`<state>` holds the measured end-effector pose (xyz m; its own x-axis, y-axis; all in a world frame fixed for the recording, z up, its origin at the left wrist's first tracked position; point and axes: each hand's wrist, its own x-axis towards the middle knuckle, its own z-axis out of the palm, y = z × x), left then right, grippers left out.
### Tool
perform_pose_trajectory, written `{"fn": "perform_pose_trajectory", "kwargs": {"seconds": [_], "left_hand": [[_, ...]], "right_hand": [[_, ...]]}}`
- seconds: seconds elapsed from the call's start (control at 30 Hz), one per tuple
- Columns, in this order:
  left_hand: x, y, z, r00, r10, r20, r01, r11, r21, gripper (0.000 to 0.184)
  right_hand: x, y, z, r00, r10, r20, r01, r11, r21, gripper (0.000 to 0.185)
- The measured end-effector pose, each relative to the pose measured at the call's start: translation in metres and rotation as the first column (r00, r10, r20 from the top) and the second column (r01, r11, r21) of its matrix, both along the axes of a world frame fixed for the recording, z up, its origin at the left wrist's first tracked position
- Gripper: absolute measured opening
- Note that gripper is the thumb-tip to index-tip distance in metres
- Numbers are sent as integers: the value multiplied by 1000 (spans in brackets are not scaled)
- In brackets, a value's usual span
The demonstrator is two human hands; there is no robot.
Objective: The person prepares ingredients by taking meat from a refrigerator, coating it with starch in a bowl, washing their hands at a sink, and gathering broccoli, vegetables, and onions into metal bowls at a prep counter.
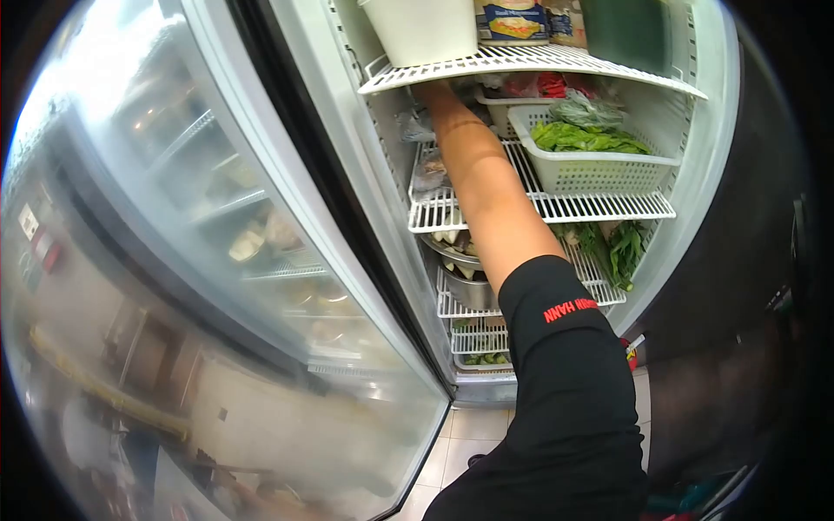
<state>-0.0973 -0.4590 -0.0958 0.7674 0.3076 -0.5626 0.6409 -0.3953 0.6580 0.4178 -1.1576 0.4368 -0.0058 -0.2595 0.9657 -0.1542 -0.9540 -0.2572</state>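
Observation:
My right arm, in a black sleeve (pixel 569 365) with red lettering, reaches deep into an open upright fridge. At the far end my right hand (pixel 432 92) is under the top wire shelf (pixel 530 59), at the back left of the second shelf. Its fingers are hidden, so I cannot see whether they hold anything. Near the hand and wrist are clear plastic bags (pixel 417 127). A bag with brownish contents (pixel 430 172) lies left of my forearm. To the right stands a white perforated basket (pixel 599 174) with leafy greens (pixel 591 137). My left hand is out of view.
The fogged glass door (pixel 261 347) stands open on the left. A white tub (pixel 426 35), printed packs (pixel 512 22) and a dark green container (pixel 625 35) occupy the top shelf. Lower down are metal bowls (pixel 469 291) and leafy bunches (pixel 621 252). A dark panel (pixel 721 286) flanks the right.

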Motion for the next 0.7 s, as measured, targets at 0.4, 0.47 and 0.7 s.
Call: {"fn": "perform_pose_trajectory", "kwargs": {"seconds": [0.4, 0.47, 0.7], "left_hand": [[37, -52, 46, 997, 40, -61, -57, 949, -309, 48], [39, -55, 47, 999, 33, -41, -43, 956, -291, 49], [38, -2, -7, 980, -185, 76, 194, 971, -138, 54]], "right_hand": [[-4, -7, -30, 960, -235, -151, 220, 969, -109, 52], [12, -16, -29, 965, -216, -152, 209, 976, -60, 50], [-3, -11, -44, 968, 239, 73, -236, 970, -50, 36]]}}
